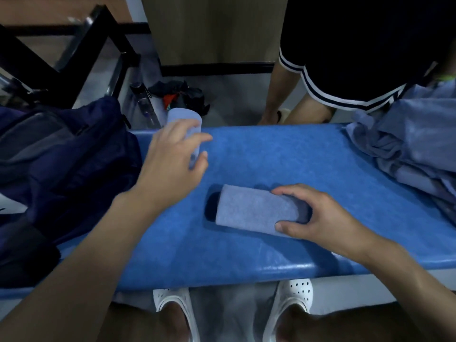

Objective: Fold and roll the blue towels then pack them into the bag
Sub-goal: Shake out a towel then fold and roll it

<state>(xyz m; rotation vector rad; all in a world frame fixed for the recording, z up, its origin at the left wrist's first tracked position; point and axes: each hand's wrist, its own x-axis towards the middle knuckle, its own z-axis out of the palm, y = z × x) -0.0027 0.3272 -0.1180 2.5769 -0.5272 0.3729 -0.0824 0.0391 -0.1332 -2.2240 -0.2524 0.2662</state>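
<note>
The left hand [170,156] holds one rolled blue towel [185,118] at the far edge of the blue bench [283,156], next to the dark backpack [61,156] on the bench's left end. The right hand [320,215] grips another rolled towel [251,213] lying in the bench's middle. Loose towels [407,144] sit on its right end.

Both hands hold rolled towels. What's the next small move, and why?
Probably the left hand carries its rolled towel left into the dark bag: that roll is gripped beside it; the right hand only holds the other roll on the bench.
</note>
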